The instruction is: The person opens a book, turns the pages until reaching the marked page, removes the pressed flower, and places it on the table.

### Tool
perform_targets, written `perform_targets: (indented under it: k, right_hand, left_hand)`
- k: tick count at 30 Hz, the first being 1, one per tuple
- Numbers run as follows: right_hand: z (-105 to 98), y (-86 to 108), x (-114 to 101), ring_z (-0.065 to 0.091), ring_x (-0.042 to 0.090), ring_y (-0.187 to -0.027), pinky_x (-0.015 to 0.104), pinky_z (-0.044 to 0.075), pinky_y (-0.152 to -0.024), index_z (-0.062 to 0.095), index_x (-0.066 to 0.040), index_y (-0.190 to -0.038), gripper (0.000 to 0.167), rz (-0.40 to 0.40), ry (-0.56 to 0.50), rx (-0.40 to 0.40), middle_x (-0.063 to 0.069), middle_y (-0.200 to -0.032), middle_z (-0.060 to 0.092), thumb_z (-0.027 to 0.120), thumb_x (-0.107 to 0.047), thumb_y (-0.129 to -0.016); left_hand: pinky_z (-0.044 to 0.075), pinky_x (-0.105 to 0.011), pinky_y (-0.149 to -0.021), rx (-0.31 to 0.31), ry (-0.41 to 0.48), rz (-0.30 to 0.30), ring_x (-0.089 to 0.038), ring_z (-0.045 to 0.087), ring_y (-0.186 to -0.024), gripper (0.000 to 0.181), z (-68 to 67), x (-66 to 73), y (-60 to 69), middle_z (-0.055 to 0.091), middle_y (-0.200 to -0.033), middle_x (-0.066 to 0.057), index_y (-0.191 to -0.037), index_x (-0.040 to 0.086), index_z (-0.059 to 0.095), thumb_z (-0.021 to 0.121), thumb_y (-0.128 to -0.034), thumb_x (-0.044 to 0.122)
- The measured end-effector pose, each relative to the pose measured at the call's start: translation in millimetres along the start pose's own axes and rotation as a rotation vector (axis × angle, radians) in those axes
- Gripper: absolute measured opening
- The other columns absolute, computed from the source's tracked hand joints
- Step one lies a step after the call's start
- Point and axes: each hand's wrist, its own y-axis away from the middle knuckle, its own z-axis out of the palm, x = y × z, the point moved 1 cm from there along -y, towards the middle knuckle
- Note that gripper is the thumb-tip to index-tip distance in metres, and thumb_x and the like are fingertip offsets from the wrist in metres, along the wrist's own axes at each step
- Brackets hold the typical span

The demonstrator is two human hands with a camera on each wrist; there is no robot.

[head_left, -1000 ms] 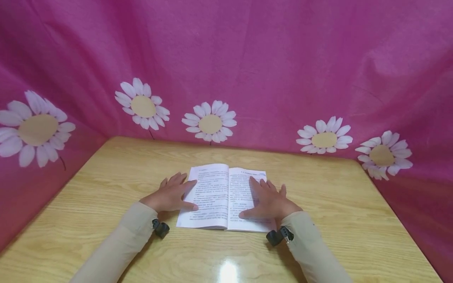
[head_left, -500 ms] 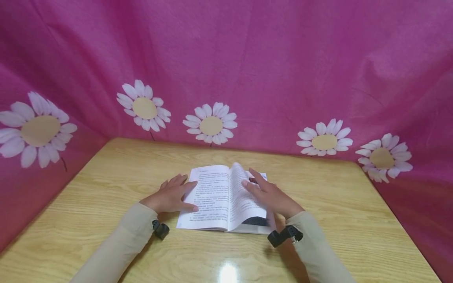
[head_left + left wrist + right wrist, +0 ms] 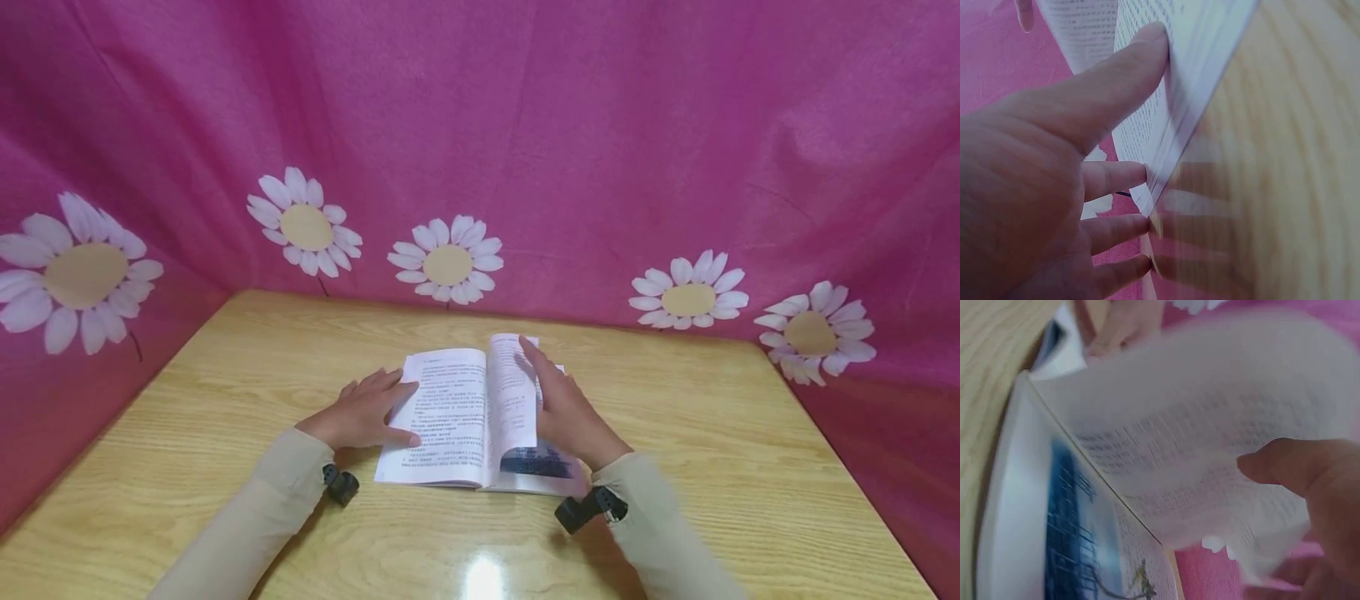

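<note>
An open book (image 3: 446, 417) lies on the table, its left page printed with text. My left hand (image 3: 358, 417) rests at its left edge, fingers extended and thumb lying over the page margin. In the left wrist view the thumb (image 3: 1129, 75) presses the page. My right hand (image 3: 576, 417) holds a raised page (image 3: 516, 396), which stands up from the spine and curls leftward. The right wrist view shows the thumb (image 3: 1279, 462) against one side of this page, with blurred fingers (image 3: 1291, 578) by its far corner. Beneath it a dark bluish picture (image 3: 536, 462) is uncovered.
The wooden table (image 3: 247, 350) extends on every side of the book. A magenta cloth (image 3: 570, 150) with large white daisies hangs behind and beside it. Black straps with small devices (image 3: 341, 485) sit on both wrists. A bright light reflection shows at the table's front.
My right hand has gone from lying on the right page to lifting that page up and leftward, uncovering the picture below. My left hand has stayed in place.
</note>
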Motion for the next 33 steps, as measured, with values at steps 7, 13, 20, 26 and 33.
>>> perform_targets:
  k: [7,13,20,26,33]
  right_hand:
    - [17.2,-0.6,-11.3,0.008,0.024,-0.148,0.067,0.006,-0.110,0.006,-0.017,-0.156,0.106,0.145,0.068,-0.057,0.006,-0.162,0.010,0.071,-0.054,-0.081]
    - [30.4,4.3,-15.3,0.033,0.021,-0.140,0.064,0.001,-0.111,0.037,-0.016,-0.150,0.075,0.102,0.095,-0.200,0.001,-0.150,0.042,0.062,-0.053,-0.089]
    - [38.3,3.9,-21.9,0.032,0.023,-0.140,0.062,0.000,-0.112,0.041,-0.015,-0.147,0.062,0.048,0.098,-0.206,0.002,-0.149,0.042,0.053,-0.048,-0.096]
    - [49.2,3.0,-24.9,0.030,0.029,-0.142,0.064,-0.001,-0.111,0.043,-0.015,-0.146,0.055,0.019,0.169,-0.213,0.008,-0.151,0.039,0.044,-0.046,-0.100]
    - [63.8,3.6,-35.2,0.028,0.030,-0.141,0.068,0.001,-0.109,0.048,-0.019,-0.143,0.057,0.020,0.363,-0.213,0.012,-0.151,0.037,0.036,-0.054,-0.099]
  left_hand:
    - [0.004,-0.064,-0.111,0.001,-0.032,-0.002,-0.035,0.006,-0.147,0.093,-1.1,-1.5,-1.2,0.016,-0.161,-0.008,-0.152,0.018,0.033,0.072,-0.0776,0.058]
    - [0.005,-0.063,-0.112,-0.025,-0.016,0.003,-0.031,0.008,-0.148,0.094,-1.5,-4.9,-2.0,0.019,-0.160,-0.005,-0.152,0.018,0.032,0.069,-0.0777,0.062]
    - [0.014,-0.055,-0.115,-0.022,0.139,0.077,-0.029,0.014,-0.147,0.079,-10.7,-17.9,-1.8,0.018,-0.160,-0.004,-0.154,0.022,0.028,0.057,-0.0894,0.058]
    - [0.022,-0.049,-0.114,0.072,0.203,0.161,-0.028,0.022,-0.145,0.051,-23.7,-14.7,3.5,0.026,-0.157,-0.007,-0.151,0.016,0.033,0.045,-0.1029,0.028]
    - [0.021,-0.055,-0.113,0.123,0.196,0.171,-0.032,0.020,-0.145,0.054,-33.6,-5.7,8.6,0.021,-0.158,-0.011,-0.153,0.017,0.029,0.046,-0.1027,0.028]
